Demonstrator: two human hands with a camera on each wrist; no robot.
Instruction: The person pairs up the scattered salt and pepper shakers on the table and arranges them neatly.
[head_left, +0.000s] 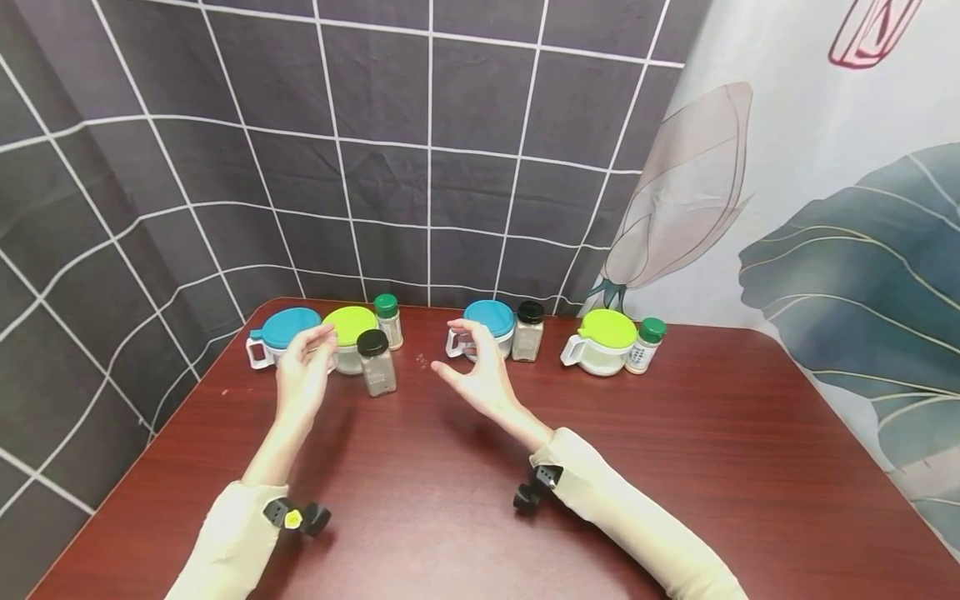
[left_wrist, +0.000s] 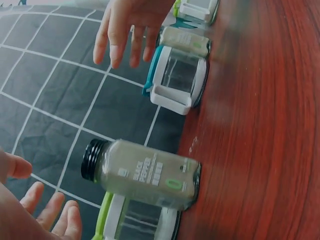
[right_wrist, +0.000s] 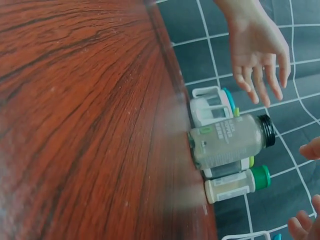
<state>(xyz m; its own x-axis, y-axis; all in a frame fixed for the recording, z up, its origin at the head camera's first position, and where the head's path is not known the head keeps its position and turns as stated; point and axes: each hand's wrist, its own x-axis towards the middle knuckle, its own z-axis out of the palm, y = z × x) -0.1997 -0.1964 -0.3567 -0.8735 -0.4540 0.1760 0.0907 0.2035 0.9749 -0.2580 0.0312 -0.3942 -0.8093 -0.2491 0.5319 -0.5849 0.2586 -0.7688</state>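
My left hand (head_left: 302,375) hovers before a blue-lidded jar (head_left: 291,328) and a lime-lidded jar (head_left: 349,327), its fingers loosely bent around nothing. Just right of it stands a black-capped pepper bottle (head_left: 378,372), upright; its label reads "black pepper" in the left wrist view. Behind that bottle is a green-capped shaker (head_left: 388,321). Thumb and fingers spread apart, my right hand (head_left: 483,375) is raised in front of a second blue-lidded jar (head_left: 491,319), partly hiding it. Beside that jar is another black-capped bottle (head_left: 528,337). Both hands look free of any object.
Farther right, a second lime-lidded jar (head_left: 604,343) with a white handle stands beside another green-capped shaker (head_left: 646,348). A few specks (head_left: 422,360) lie on the brown table (head_left: 450,500). Dark grid-patterned cloth (head_left: 382,183) hangs behind the table's far edge.
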